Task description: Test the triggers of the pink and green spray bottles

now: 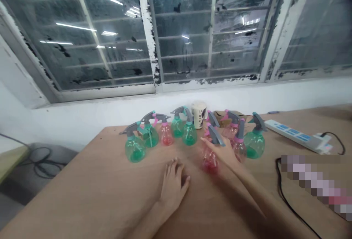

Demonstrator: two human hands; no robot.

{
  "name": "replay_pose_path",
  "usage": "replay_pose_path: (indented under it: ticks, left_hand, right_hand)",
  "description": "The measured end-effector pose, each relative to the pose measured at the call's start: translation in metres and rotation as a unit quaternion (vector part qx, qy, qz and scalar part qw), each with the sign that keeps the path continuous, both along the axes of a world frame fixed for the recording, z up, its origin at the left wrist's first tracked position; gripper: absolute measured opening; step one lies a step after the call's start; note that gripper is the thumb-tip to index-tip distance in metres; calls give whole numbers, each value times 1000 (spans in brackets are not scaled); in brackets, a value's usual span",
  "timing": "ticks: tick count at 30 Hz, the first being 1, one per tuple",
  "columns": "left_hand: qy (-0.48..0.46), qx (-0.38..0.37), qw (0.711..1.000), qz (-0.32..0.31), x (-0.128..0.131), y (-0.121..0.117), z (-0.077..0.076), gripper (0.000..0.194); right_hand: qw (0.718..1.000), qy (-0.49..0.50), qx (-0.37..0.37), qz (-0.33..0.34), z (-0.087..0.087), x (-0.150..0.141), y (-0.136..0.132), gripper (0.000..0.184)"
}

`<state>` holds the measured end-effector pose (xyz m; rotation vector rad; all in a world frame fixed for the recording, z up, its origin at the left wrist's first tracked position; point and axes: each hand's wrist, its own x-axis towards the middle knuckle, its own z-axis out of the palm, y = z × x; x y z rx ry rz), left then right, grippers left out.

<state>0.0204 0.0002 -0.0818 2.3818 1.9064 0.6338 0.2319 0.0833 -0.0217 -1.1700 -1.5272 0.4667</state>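
My left hand [173, 180] lies on the wooden table with its fingers stretched out and nothing in it. My right hand [224, 151] is closed around the neck of a pink spray bottle [210, 160] with a grey trigger head. The bottle looks tilted, and some of its body is hidden behind the fingers. Close by on the right stand another pink spray bottle [239, 149] and a green spray bottle [254, 144]. Left of these, a green spray bottle [189, 134], a pink spray bottle [166, 134] and further green ones [134, 149] stand in a loose group.
A printed paper cup [198, 116] stands at the back by the wall. Behind the right-hand bottles is a brown cardboard box [220, 119]. A white power strip [297, 135] lies on the right, with a black cable [280, 185] running along the table [110, 195].
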Motion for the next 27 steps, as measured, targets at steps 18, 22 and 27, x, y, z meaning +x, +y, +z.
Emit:
replay_pose_path:
  ticks: [18, 22, 27]
  left_hand:
    - [-322, 167, 899, 245, -157, 53, 4, 102]
    - [-336, 150, 900, 233, -161, 60, 11, 104]
    - [-341, 109, 902, 242, -158, 55, 24, 95]
  right_hand:
    - [990, -116, 17, -82, -14, 15, -8, 65]
    - [987, -133, -8, -91, -9, 17, -26, 77]
    - [983, -133, 6, -125, -13, 30, -78, 75]
